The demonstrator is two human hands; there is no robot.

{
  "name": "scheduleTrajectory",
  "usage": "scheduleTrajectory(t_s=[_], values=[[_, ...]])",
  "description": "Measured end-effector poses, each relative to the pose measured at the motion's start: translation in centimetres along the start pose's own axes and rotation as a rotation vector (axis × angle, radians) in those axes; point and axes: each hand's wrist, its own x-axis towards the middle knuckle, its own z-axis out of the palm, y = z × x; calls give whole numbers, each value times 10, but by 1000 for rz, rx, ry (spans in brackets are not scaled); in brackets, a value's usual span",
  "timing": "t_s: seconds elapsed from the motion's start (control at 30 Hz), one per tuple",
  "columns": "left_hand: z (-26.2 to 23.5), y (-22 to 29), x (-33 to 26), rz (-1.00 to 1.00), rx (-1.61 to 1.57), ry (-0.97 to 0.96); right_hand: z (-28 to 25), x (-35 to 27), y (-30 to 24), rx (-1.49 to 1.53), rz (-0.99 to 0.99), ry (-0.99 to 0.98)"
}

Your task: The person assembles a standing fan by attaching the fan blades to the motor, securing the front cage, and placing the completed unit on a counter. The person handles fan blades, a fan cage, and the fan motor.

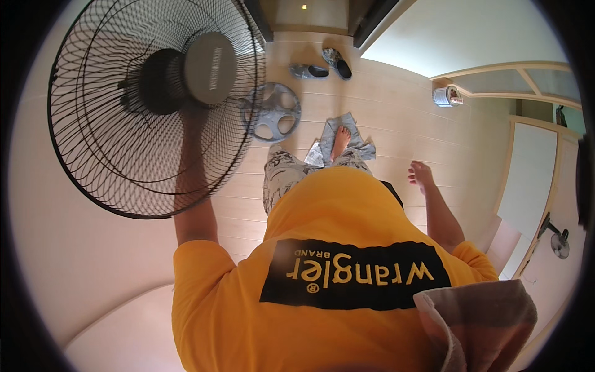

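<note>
On the pale wood floor (pixel 384 99), the left hand (pixel 186 124) grips the fan's detached cage (pixel 155 105) upper left, base (pixel 273 113) unattached, right hand (pixel 421 175) loose and empty.

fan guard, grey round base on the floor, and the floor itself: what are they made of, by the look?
Round black wire fan guard: thin metal wire, dark coated, judging by the fine radial spokes and rings. Its grey hub cap looks like matte plastic.
Grey round spoked fan base: probably moulded plastic, with a dull even surface and cut-outs.
Pale plank floor: wood or laminate, with visible board seams and a slight sheen.
</note>
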Motion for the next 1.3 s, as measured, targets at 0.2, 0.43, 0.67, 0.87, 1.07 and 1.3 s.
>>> scheduleTrajectory(t_s=[0.2,0.43,0.67,0.87,1.07,1.3], values=[[-71,-3,11,39,-42,-26,21,-34,4,113,-67,141],[-98,-3,28,25,-70,-121,84,-107,22,-143,14,-21],[-90,-3,65,79,-101,-172,103,-136,4,-147,54,19],[-76,7,75,137,-96,-205,114,-135,-23,-118,-14,72],[-162,22,72,215,137,-308,124,-134,-35,-95,-101,43],[-225,126,142,523,857,-583,128,-127,-4,-116,-11,32]])
